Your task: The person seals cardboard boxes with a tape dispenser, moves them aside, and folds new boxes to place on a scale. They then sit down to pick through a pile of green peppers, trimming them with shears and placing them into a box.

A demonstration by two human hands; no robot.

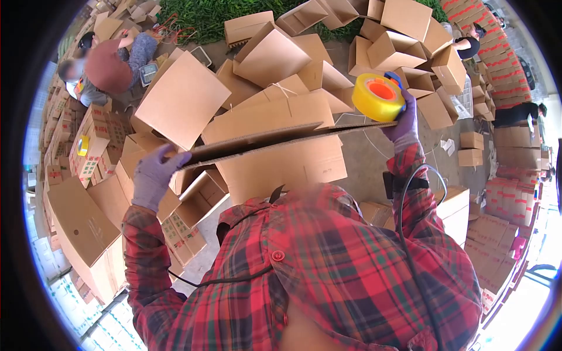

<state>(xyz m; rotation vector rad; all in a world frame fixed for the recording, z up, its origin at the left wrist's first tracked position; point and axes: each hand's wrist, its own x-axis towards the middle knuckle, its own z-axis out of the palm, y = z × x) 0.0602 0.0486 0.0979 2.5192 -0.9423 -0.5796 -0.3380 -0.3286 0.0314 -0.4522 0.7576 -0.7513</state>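
Note:
A cardboard box [281, 161], partly folded flat, spans the space in front of my chest, its long dark opening edge facing up. At its left end my left hand [156, 175], in a purple glove, has its thumb and fingers closed on the cardboard edge. My right hand [405, 120], also gloved, is at the right end of the edge and is wrapped round a tape dispenser with a big yellow roll [362, 104] and an orange core. Part of the dispenser's blue handle shows above my right fingers.
Open boxes [272, 55] are piled ahead, with green foliage [199, 17] behind. A large box [85, 222] stands at left. People [111, 64] are at the upper left, others at right. Taped cartons [512, 199] are stacked along the right. A cable runs down my right arm.

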